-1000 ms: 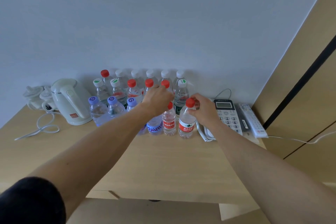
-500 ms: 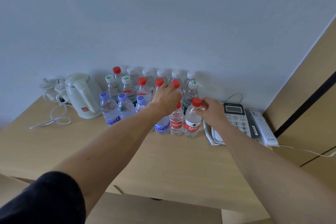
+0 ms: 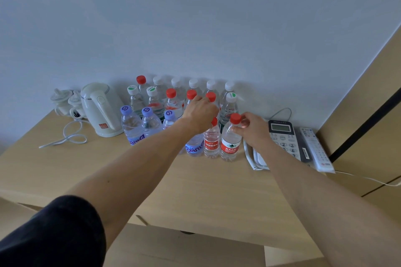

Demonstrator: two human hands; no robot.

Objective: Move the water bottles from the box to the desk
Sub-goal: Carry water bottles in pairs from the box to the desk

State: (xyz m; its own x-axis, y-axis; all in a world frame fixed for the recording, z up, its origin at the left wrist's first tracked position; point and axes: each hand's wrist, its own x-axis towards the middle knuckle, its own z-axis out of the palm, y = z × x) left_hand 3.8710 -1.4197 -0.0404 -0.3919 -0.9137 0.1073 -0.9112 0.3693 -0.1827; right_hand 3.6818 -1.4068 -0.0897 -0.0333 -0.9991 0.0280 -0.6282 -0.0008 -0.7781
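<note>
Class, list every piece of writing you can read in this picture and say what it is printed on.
"农夫山泉": red label of the red-capped clear bottle.
"Gante", partly hidden: blue-lettered clear bottle.
"2", "3", "6", "9": keys of the white desk telephone.
Middle red label, kettle sticker, remote: too blurred.

Pale blue wall (image 3: 195, 17), wooden cabinet (image 3: 368, 102).

Single head-worn wide-angle view, looking forward and down over both forearms onto the counter (image 3: 195, 191), close, facing the wall (image 3: 195, 17) behind it.
</note>
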